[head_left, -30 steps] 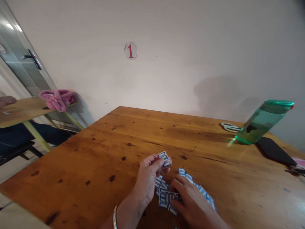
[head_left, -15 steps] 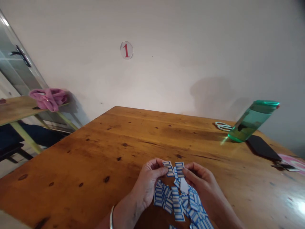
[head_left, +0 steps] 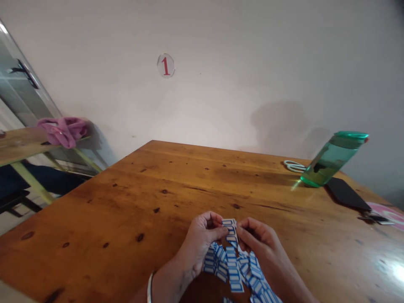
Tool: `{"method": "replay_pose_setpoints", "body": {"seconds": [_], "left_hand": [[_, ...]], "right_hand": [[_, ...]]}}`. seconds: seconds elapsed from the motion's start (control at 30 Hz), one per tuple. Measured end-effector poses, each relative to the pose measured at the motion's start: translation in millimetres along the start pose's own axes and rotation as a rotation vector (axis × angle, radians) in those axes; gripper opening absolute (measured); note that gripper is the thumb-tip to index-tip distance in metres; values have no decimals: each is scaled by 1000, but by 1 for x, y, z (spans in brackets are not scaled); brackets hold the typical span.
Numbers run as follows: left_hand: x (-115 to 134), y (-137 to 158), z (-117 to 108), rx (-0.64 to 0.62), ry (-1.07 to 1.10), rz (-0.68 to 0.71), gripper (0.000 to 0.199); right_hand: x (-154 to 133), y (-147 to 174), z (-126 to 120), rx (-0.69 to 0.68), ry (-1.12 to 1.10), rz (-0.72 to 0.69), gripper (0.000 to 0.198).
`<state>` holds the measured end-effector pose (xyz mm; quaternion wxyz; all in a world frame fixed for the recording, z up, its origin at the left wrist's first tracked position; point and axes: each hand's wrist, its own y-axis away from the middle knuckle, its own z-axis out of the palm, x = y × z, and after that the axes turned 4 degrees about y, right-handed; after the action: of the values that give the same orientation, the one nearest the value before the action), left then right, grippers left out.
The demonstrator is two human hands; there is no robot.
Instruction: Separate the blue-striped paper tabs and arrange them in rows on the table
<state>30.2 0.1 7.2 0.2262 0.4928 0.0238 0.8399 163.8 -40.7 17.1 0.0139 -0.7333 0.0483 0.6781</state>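
Between thumb and fingers, my left hand (head_left: 206, 237) pinches a small white label sheet (head_left: 230, 229) with blue-outlined boxes. My right hand (head_left: 260, 240) is closed in a pinch at the right edge of these labels, where a second piece seems to lie against the first; its fingers partly cover the edge. Below both hands, a loose pile of similar blue-and-white label strips (head_left: 257, 282) is spread on the wooden table (head_left: 126, 227). One longer strip (head_left: 234, 269) lies upright in the middle of the pile. My right forearm hides part of the pile.
A green translucent bottle (head_left: 334, 160) stands at the right, near a white coiled cable (head_left: 294, 166) and a black flat device (head_left: 347, 194). Farther right lies a pink and white round item (head_left: 388, 214). On another table at left rests a pink cloth (head_left: 65, 130).
My two hands have come closer together. The label pieces, held apart before, now meet or overlap between them. The view has shifted slightly.
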Motion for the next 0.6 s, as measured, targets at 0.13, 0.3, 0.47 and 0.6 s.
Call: {"method": "replay_pose_setpoints", "body": {"seconds": [0.13, 0.3, 0.47, 0.6], "left_hand": [[2, 1, 0, -6, -12, -1, 26], [3, 1, 0, -7, -14, -3, 26], [4, 1, 1, -18, -34, -13, 22], [2, 1, 2, 5, -56, 29, 23]], "right_hand": [[-2, 0, 0, -2, 2, 0, 26], [-1, 0, 0, -25, -13, -10, 27], [-3, 1, 1, -49, 0, -13, 28], [-7, 1, 3, -8, 50, -37, 29]]}}
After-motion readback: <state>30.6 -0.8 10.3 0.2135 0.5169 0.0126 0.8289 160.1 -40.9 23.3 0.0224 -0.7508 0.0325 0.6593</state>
